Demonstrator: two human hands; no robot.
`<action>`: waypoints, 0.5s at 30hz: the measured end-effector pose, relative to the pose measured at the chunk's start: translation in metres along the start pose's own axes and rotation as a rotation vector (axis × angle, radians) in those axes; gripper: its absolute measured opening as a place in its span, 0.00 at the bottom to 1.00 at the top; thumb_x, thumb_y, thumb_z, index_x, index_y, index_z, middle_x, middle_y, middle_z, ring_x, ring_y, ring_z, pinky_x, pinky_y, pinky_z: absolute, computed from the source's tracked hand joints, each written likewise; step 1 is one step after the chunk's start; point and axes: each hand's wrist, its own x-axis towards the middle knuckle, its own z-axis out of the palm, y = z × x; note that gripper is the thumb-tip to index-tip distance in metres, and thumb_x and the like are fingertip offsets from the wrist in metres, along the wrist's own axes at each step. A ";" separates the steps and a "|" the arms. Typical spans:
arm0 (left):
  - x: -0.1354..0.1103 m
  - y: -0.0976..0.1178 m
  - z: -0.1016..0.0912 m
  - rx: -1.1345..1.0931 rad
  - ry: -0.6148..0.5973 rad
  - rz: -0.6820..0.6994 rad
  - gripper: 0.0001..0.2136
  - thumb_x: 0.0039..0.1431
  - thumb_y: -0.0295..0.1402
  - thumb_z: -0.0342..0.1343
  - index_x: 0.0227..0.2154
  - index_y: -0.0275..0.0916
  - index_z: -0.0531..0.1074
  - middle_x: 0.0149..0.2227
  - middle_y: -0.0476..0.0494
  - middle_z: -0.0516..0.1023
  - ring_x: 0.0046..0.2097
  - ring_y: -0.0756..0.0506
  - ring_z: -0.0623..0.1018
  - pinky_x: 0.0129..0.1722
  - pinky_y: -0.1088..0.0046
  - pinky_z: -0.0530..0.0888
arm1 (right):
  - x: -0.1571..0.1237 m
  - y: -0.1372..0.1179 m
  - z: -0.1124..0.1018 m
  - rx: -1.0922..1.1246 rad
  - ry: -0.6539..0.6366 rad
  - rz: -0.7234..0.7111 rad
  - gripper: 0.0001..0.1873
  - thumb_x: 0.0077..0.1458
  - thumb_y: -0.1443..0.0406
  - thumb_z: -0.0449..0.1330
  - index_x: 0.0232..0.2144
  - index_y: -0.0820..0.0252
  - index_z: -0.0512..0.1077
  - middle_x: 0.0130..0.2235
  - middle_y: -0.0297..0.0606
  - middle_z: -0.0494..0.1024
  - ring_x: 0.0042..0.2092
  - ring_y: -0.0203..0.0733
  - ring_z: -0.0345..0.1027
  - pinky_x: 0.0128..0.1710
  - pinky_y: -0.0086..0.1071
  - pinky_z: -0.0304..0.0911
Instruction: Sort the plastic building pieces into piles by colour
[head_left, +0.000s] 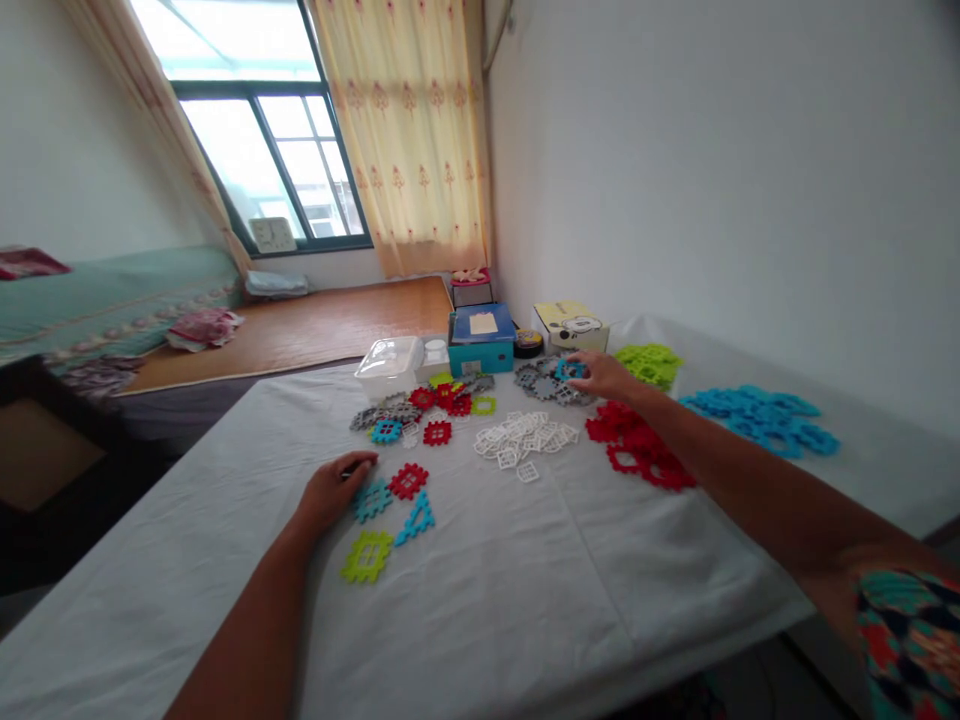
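My right hand (pixel 601 376) reaches over the pile of grey building pieces (pixel 541 382) at the back, its fingers closed on a blue interlocking building piece (pixel 570 370). On the cloth at the left rests my left hand (pixel 334 490), fingers loosely bent and slightly apart, holding nothing that I can see. Close beside it lie a teal square piece (pixel 372 501), a red square piece (pixel 409 481), a blue triangular piece (pixel 417 519) and a lime-green square piece (pixel 367 557). White window pieces (pixel 525 437) form a heap in the middle of the table.
Red pieces (pixel 637 445), blue pieces (pixel 761 418) and lime-green pieces (pixel 651 364) lie in piles at the right. A mixed cluster holds a red piece (pixel 437 433). Behind stand a clear plastic box (pixel 390 362), a blue box (pixel 480 350) and a yellow box (pixel 571 325) near the wall.
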 end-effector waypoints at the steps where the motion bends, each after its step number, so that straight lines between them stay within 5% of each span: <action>1: 0.001 -0.001 0.001 0.011 0.001 -0.007 0.22 0.53 0.49 0.48 0.41 0.43 0.78 0.41 0.47 0.82 0.43 0.42 0.79 0.43 0.71 0.73 | -0.002 0.028 -0.005 -0.075 0.021 0.084 0.23 0.48 0.61 0.64 0.47 0.63 0.73 0.46 0.46 0.76 0.41 0.44 0.72 0.44 0.33 0.65; 4: 0.003 -0.002 0.001 0.030 0.013 -0.021 0.22 0.53 0.49 0.47 0.41 0.43 0.78 0.41 0.48 0.82 0.43 0.42 0.79 0.43 0.71 0.73 | -0.016 0.101 -0.014 -0.267 0.040 0.342 0.22 0.49 0.60 0.64 0.46 0.65 0.73 0.46 0.50 0.76 0.47 0.49 0.71 0.46 0.35 0.63; 7: 0.004 0.001 0.001 0.042 0.018 -0.032 0.22 0.52 0.49 0.47 0.40 0.43 0.78 0.40 0.47 0.82 0.43 0.42 0.79 0.44 0.70 0.73 | -0.028 0.148 -0.012 -0.350 0.047 0.517 0.27 0.49 0.59 0.63 0.50 0.66 0.70 0.48 0.52 0.75 0.47 0.50 0.70 0.45 0.36 0.63; 15: 0.001 0.008 -0.003 0.011 0.019 -0.027 0.21 0.52 0.49 0.48 0.39 0.42 0.78 0.41 0.47 0.82 0.44 0.42 0.79 0.45 0.70 0.73 | -0.022 0.173 -0.003 -0.362 0.064 0.548 0.25 0.49 0.68 0.61 0.51 0.67 0.70 0.48 0.55 0.75 0.47 0.49 0.71 0.43 0.34 0.61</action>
